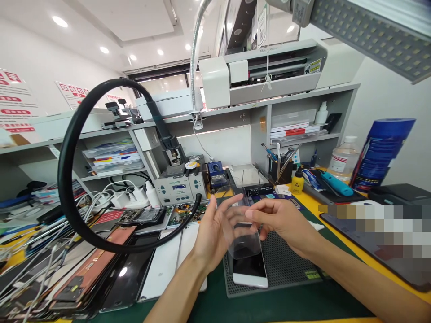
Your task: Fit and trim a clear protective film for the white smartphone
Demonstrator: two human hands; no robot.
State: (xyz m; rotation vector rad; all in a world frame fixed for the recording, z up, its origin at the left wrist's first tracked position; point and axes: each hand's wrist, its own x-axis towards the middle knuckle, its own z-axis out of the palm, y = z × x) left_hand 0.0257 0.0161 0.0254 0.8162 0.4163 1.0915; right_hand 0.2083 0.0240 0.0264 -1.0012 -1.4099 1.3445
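Between my hands is a clear, phone-sized plastic piece with rounded corners; whether it is a film or a thin case I cannot tell. My left hand holds it from the left side, and its fingers show through the plastic. On the right, my right hand pinches the piece with thumb and forefinger. Just below them a white phone with a dark screen lies face up on a grey perforated mat. The plastic and my fingers cover the phone's upper part.
Phones and phone parts lie stacked at the left, among white cables. A thick black hose loops in front of the rework station. To the right are a yellow bottle, a blue tool and a large dark device.
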